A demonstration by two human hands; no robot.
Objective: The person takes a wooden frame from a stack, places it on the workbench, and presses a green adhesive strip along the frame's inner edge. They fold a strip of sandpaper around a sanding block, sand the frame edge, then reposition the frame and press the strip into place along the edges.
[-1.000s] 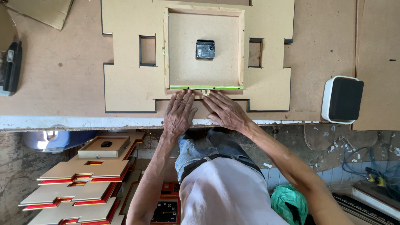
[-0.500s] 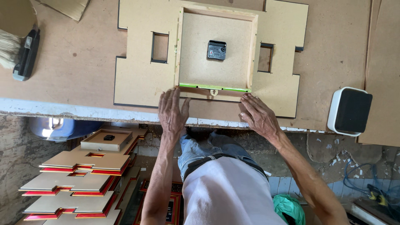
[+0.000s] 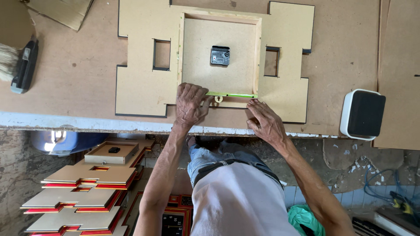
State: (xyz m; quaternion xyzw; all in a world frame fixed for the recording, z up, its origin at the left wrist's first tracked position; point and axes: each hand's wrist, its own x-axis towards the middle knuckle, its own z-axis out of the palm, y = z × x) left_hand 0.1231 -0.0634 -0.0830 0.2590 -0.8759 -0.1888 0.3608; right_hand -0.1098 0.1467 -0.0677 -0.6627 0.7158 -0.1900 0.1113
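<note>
A tan cut-out board (image 3: 140, 83) with a raised square frame (image 3: 218, 61) lies face down on the bench. A small black clock movement (image 3: 220, 55) sits in the middle of the frame. A green strip (image 3: 234, 95) runs along the frame's near edge. My left hand (image 3: 190, 104) rests flat on the frame's near left corner, fingers over the green strip's end. My right hand (image 3: 264, 120) lies flat on the board just below the frame's near right corner, fingers spread. Neither hand grips anything.
A brush (image 3: 19, 65) lies at the bench's left edge. A white box with a black face (image 3: 363, 114) stands at the right. Below the bench, stacked cut-out boards with red edges (image 3: 74, 192) lie at left, and a green bag (image 3: 306, 218) at right.
My hands have spread apart: the left stayed near the frame's left corner, the right slid to the right corner. The view has shifted so the board sits lower and to the right.
</note>
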